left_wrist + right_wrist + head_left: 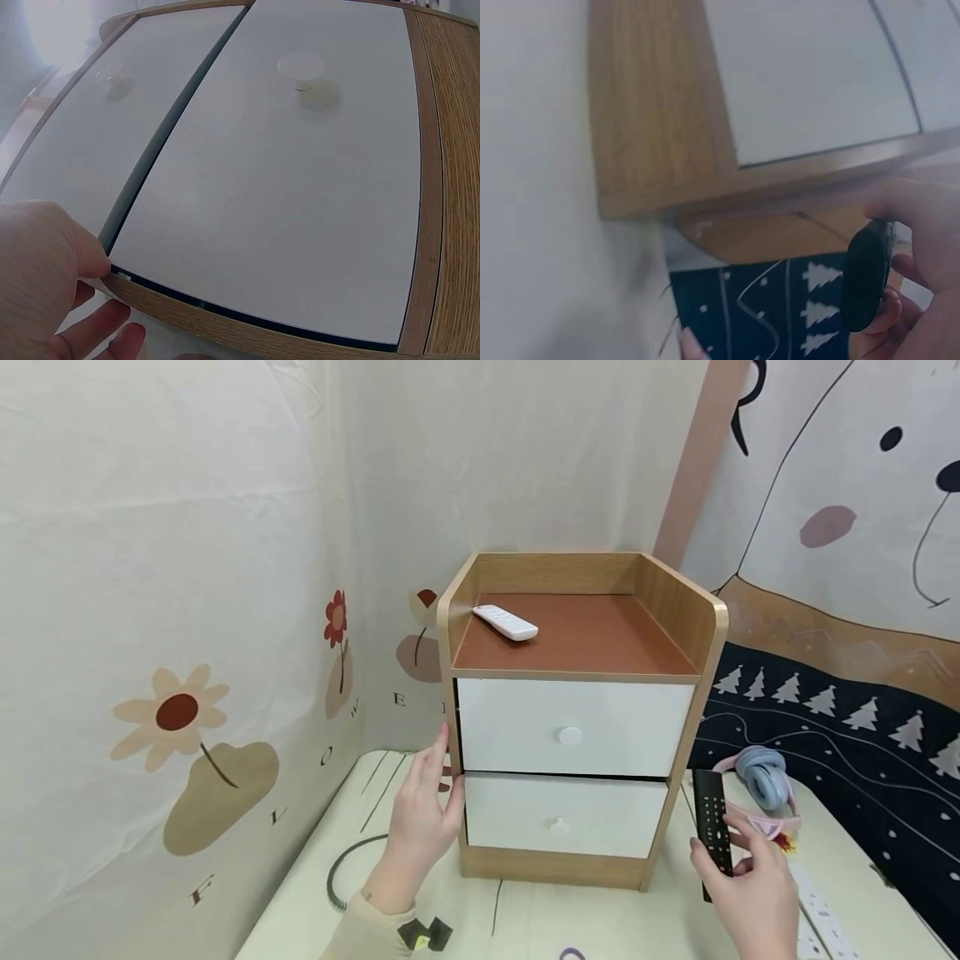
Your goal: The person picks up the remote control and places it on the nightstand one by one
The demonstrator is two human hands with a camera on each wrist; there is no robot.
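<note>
Head cam is looking forward and down at the cabinet at 12 o'clock, mid-range. Both wrist cams are sitting close, sharing its white drawer fronts.

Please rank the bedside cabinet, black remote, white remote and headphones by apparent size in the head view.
1. Bedside cabinet
2. Black remote and headphones: look alike, unsure
3. White remote, though it lies farther away

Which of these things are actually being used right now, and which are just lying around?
In use:
- black remote, held in the right hand
- small cabinet, its side touched by the left hand

Lying about:
- white remote on the cabinet top
- headphones
- power strip
</note>
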